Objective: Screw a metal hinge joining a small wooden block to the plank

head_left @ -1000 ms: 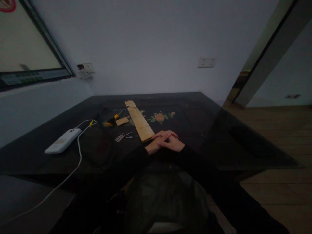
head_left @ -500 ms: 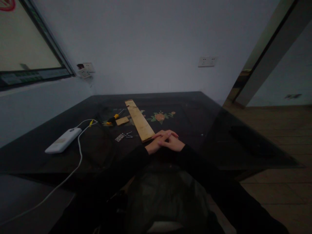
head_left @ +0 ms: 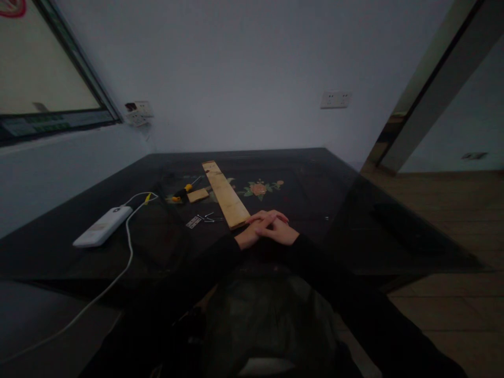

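Observation:
My left hand (head_left: 248, 236) and my right hand (head_left: 282, 231) rest together on the dark table, crossed over each other with the fingers laid out loosely. Neither holds any object. Just beyond them lies a long wooden board (head_left: 226, 193), its near end beside my left fingers. To the board's left are a small wooden block (head_left: 198, 195) and a yellow-and-black screwdriver (head_left: 184, 192). Closer to me sit a small metal plate with holes (head_left: 193, 222), perhaps a hinge, and several loose screws (head_left: 208, 217).
A white power bank (head_left: 103, 227) lies at the left with a white cable (head_left: 129, 252) running off the table's front edge. The black tabletop (head_left: 307, 184) carries a painted flower and meets the wall, which has a socket (head_left: 335, 99). Wooden flooring shows at the right.

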Demonstrator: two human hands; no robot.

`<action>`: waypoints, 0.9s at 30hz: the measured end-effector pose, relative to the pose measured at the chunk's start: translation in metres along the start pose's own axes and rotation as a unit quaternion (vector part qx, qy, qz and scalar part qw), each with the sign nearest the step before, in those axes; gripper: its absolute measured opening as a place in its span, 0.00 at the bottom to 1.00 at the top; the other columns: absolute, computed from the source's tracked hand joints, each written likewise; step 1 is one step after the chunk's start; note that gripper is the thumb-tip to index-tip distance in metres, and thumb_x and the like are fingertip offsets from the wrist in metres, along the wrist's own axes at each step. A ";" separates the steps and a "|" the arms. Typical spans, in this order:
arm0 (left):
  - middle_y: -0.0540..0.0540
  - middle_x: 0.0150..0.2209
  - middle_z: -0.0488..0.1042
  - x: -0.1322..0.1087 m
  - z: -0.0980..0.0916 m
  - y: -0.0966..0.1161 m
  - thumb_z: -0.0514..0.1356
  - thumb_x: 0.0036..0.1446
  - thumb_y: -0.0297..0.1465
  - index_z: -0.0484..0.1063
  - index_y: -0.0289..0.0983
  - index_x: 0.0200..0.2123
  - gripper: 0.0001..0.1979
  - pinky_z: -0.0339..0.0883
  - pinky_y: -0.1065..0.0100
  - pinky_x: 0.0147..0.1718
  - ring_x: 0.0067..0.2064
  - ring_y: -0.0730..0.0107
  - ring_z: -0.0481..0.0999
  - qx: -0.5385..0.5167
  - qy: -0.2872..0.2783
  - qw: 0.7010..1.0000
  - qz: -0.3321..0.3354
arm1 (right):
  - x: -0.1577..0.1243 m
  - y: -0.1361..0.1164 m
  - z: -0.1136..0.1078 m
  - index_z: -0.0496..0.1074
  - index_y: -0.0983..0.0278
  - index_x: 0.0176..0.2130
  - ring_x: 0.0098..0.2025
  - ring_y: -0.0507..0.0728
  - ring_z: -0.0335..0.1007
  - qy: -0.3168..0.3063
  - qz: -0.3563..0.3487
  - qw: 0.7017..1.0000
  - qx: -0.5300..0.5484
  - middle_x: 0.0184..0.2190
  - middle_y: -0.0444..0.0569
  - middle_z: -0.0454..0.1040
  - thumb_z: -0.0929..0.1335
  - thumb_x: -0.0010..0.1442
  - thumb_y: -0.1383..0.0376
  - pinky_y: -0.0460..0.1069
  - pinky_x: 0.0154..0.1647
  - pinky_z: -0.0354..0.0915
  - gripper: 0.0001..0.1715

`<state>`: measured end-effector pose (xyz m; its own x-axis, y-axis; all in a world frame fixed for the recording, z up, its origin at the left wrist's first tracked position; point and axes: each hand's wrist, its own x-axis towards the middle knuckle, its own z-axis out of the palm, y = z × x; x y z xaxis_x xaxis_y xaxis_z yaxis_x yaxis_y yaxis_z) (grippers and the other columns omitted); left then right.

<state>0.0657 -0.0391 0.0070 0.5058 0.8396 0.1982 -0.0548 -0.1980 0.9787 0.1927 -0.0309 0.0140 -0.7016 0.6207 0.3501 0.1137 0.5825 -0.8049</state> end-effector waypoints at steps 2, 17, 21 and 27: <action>0.42 0.41 0.73 0.000 0.000 0.000 0.50 0.62 0.40 0.73 0.38 0.38 0.16 0.63 0.56 0.50 0.50 0.53 0.71 -0.009 0.003 1.000 0.001 | 0.000 0.000 0.000 0.71 0.61 0.50 0.53 0.59 0.64 0.001 0.006 1.000 0.000 0.47 0.51 0.70 0.66 0.60 0.59 0.59 0.57 0.57 0.19; 0.42 0.41 0.73 0.001 0.000 -0.004 0.50 0.63 0.41 0.74 0.38 0.40 0.17 0.61 0.55 0.53 0.49 0.54 0.72 -0.034 -0.010 0.999 0.016 | -0.001 0.001 0.001 0.71 0.61 0.50 0.53 0.58 0.64 0.013 0.003 1.000 0.007 0.47 0.50 0.70 0.66 0.60 0.57 0.58 0.58 0.57 0.20; 0.42 0.40 0.74 0.003 0.000 -0.009 0.49 0.63 0.42 0.75 0.40 0.43 0.18 0.62 0.58 0.52 0.51 0.54 0.71 -0.043 0.000 0.999 0.020 | 0.000 0.009 0.002 0.67 0.60 0.54 0.54 0.58 0.63 0.015 -0.001 1.000 0.023 0.49 0.51 0.69 0.66 0.60 0.57 0.58 0.58 0.57 0.24; 0.42 0.42 0.73 0.006 0.004 -0.008 0.49 0.63 0.40 0.75 0.40 0.46 0.19 0.63 0.62 0.51 0.53 0.55 0.70 -0.087 0.041 0.995 -0.012 | 0.003 0.012 0.002 0.58 0.60 0.63 0.59 0.61 0.60 0.016 0.025 0.997 0.076 0.54 0.55 0.65 0.65 0.60 0.53 0.60 0.61 0.54 0.35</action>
<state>0.0730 -0.0342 0.0000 0.4372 0.8830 0.1707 -0.1955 -0.0920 0.9764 0.1905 -0.0235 0.0043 -0.6751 0.6648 0.3197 0.0395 0.4653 -0.8843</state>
